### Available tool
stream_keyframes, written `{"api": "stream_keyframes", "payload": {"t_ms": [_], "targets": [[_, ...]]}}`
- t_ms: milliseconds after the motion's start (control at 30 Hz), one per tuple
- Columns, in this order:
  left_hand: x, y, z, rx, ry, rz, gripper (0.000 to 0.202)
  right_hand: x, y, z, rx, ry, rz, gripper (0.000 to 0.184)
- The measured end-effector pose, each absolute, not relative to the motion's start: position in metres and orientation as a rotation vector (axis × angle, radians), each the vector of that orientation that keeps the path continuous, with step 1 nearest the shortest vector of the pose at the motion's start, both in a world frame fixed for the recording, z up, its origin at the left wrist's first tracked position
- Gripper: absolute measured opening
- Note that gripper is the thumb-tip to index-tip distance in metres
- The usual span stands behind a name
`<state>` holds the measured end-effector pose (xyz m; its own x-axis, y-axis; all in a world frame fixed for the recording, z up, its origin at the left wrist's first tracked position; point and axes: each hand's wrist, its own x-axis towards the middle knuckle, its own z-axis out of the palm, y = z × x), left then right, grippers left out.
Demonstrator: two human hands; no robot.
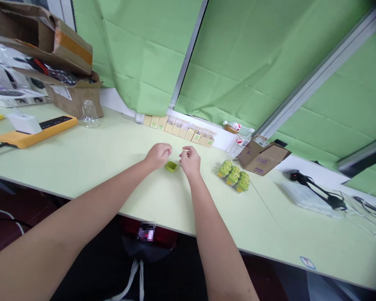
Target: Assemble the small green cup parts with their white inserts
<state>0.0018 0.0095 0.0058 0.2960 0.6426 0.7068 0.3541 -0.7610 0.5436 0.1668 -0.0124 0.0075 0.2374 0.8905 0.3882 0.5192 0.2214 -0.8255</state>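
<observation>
Green container (pixel 171 167) sits on the counter (pixel 156 194) between curled left hand (pixel 158 156) and right hand (pixel 191 161), their grip unclear; small boxes (pixel 176 128) stand behind, green packs (pixel 233 176) rightward.

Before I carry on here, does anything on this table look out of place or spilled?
The farther clear plastic bottle lies on its side beside the green curtain; bottles usually stand. No spill shows around the small green container between the left hand and right hand.

Your L hand (pixel 158 155) & R hand (pixel 190 160) are bare, forearms (pixel 113 190) too; you're in blk clothing (pixel 172 276) w/ white drawstring (pixel 141 280), 2 strands.
</observation>
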Motion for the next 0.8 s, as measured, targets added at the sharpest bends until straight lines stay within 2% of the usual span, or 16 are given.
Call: {"api": "stream_keyframes", "payload": {"t_ms": [100, 200, 333, 433, 533, 800], "targets": [[0.0065, 0.0065, 0.0068, 2.218, 1.079, 1.587, 0.013, 0.1658, -0.0124, 0.007, -1.451, -1.406, 0.42, 0.02], [0.0105, 0.0042, 0.0073, 2.202, 1.197, 1.624, 0.029, 0.1661, -0.0118, 0.0058, -1.459, -1.402, 0.408, 0.019], [0.0124, 0.0043, 0.0074, 2.245, 1.267, 1.616, 0.023, 0.1674, -0.0107, 0.0041, -1.472, -1.421, 0.376, 0.019], [0.0126, 0.0056, 0.0073, 2.296, 1.332, 1.523, 0.034, 0.168, -0.0103, 0.0036, -1.466, -1.417, 0.367, 0.019], [0.0116, 0.0075, 0.0057, 2.442, 1.249, 1.372, 0.044, 0.1684, -0.0103, 0.0039, -1.484, -1.412, 0.342, 0.016], [0.0055, 0.0095, 0.0002, 2.5, 1.128, 1.387, 0.037, 0.1711, -0.0102, 0.006, -1.506, -1.422, 0.296, 0.017]]}}
